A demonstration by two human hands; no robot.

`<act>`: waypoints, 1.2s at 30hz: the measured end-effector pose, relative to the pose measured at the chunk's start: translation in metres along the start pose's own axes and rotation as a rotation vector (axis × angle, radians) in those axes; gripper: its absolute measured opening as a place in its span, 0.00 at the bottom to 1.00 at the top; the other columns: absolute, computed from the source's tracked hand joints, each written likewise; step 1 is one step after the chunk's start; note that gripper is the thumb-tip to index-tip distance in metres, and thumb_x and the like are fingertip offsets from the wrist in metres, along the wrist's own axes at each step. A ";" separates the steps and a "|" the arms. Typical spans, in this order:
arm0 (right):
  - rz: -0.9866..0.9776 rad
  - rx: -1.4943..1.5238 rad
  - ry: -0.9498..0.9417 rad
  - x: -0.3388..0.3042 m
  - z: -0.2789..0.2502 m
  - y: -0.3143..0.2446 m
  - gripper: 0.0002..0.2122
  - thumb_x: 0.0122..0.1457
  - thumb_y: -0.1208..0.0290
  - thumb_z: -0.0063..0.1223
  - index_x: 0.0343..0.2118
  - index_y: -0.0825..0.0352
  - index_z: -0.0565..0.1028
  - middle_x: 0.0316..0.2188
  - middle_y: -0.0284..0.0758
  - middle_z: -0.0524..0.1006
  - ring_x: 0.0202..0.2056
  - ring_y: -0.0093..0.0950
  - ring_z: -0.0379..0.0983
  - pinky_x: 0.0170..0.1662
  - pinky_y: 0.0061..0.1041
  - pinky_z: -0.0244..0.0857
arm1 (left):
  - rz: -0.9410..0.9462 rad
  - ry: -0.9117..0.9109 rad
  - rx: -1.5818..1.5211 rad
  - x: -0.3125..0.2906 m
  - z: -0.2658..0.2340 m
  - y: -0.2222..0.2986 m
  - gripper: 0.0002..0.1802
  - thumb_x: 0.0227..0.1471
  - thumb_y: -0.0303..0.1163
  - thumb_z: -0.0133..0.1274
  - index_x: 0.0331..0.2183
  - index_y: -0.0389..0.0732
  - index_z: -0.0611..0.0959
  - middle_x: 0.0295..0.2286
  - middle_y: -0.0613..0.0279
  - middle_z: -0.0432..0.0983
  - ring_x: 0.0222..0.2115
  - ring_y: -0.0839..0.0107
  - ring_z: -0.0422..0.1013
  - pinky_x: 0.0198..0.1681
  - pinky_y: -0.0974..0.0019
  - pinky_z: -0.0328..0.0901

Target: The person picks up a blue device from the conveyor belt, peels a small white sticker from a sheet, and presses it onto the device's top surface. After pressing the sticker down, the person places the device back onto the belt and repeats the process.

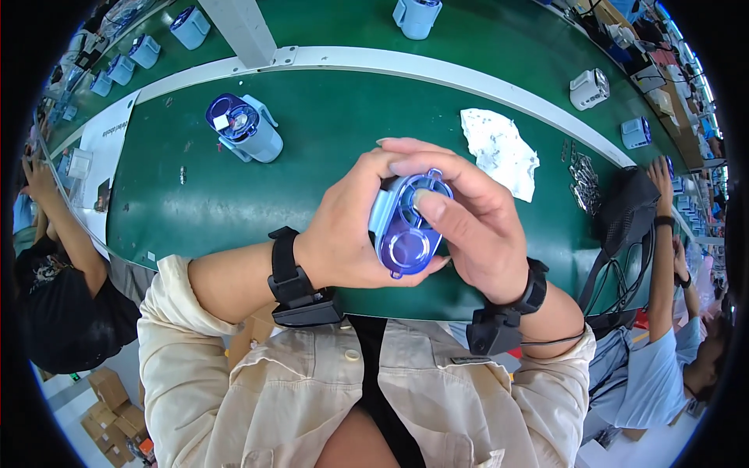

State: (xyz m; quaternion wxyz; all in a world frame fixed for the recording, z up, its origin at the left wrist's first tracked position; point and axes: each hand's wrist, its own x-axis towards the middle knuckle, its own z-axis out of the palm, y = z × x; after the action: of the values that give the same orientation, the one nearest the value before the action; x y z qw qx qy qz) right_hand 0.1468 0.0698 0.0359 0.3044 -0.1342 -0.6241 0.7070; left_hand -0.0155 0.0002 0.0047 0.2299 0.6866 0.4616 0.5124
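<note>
Between both hands, above the green table (312, 117), I hold a small light-blue device (407, 248) with a clear purple-blue cover that has round openings. My left hand (343, 210) wraps its left side, with fingers curled around the far end. My right hand (484, 226) closes on it from the right, the thumb pressing on the upper round part of the cover. Its underside is hidden by my palms. A similar light-blue device (253, 132) with a purple cover and a side handle rests on the table, ahead and to the left.
A crumpled white cloth or paper (499, 152) lies right of my hands, with small metal parts (583, 183) and a black bag (628, 203) farther right. Beyond a white metal rail (374, 58) stand more devices (417, 17). Co-workers sit at both sides.
</note>
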 end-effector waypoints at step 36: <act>-0.206 -0.789 -0.180 0.157 0.000 -0.009 0.21 0.58 0.69 0.55 0.55 0.63 0.70 0.51 0.34 0.73 0.54 0.27 0.68 0.55 0.25 0.62 | 0.099 -0.436 -0.237 0.006 -0.011 0.002 0.33 0.43 0.46 0.64 0.47 0.39 0.71 0.38 0.53 0.72 0.43 0.56 0.68 0.46 0.58 0.64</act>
State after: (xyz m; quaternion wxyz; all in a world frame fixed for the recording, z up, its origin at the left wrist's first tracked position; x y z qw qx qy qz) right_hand 0.0270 0.1643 0.0740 0.2429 -0.1149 -0.8814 0.3886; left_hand -0.0248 0.0028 0.0128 0.3775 0.7709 0.3039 0.4134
